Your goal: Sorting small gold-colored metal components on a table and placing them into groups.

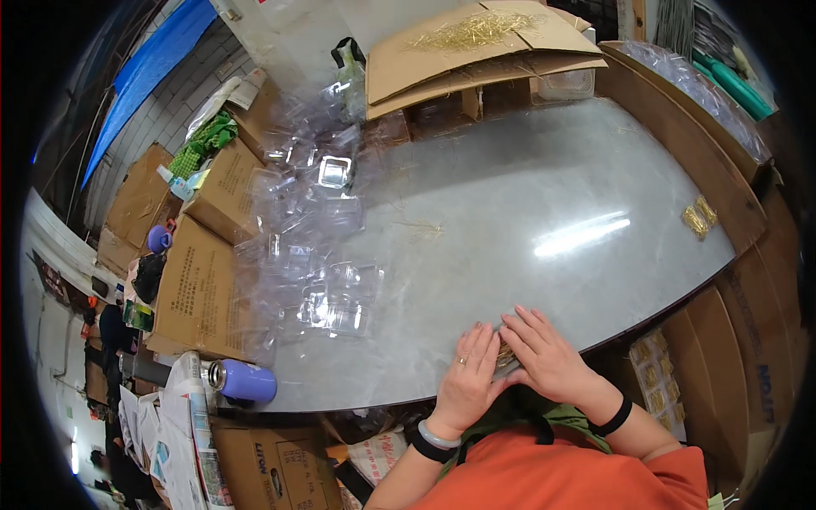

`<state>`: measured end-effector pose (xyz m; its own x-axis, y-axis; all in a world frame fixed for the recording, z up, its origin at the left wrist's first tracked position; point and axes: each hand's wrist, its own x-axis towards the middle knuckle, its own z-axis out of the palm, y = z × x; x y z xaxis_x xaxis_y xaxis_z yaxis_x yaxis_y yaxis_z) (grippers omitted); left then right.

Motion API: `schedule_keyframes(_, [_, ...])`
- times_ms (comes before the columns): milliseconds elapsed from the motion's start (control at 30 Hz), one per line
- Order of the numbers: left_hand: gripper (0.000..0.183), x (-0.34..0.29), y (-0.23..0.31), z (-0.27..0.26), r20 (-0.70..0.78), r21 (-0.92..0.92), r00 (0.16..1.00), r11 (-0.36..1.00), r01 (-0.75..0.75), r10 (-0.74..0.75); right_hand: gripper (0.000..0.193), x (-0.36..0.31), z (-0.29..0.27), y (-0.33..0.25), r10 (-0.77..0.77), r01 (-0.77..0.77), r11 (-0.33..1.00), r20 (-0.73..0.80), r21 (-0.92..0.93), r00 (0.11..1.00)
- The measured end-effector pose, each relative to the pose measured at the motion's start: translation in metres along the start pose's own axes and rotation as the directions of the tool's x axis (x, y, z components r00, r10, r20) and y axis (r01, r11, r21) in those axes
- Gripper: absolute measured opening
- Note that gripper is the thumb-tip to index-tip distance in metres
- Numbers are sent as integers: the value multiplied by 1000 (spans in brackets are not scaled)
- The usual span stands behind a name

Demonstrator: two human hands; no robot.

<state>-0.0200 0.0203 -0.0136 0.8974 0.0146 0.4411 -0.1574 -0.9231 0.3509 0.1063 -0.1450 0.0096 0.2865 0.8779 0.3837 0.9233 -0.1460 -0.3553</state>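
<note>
At the near edge of the grey table (476,255), a small bundle of thin gold-coloured metal pieces (505,354) lies between my hands, mostly hidden by them. My left hand (466,374), with a ring on one finger, presses against its left side, fingers together. From the right, my right hand (544,355) cups over the bundle, its fingers also held together and its thumb near the left hand. Similar gold bundles (699,218) rest at the table's right edge. A loose heap of the gold pieces (476,32) lies on cardboard sheets (408,64) at the back.
Clear plastic boxes (336,172) are heaped along the table's left side, beside brown cartons (197,289). A purple bottle (245,381) lies at the front left corner. Low on the right, a clear tray (659,382) holds several gold bundles. Cardboard (680,144) borders the right edge.
</note>
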Motion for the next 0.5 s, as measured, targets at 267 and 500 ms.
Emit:
schedule_keyframes(267, [116,-3,-3,-13,46,-255,998,965,59,-49,58,-1,21,-10,5,-5,994,-2,-110,1000])
schedule_keyframes(500, [108,6,5,-13,-24,-253,987,956,147,-158,53,-21,7,7,165,-183,979,-178,-85,970])
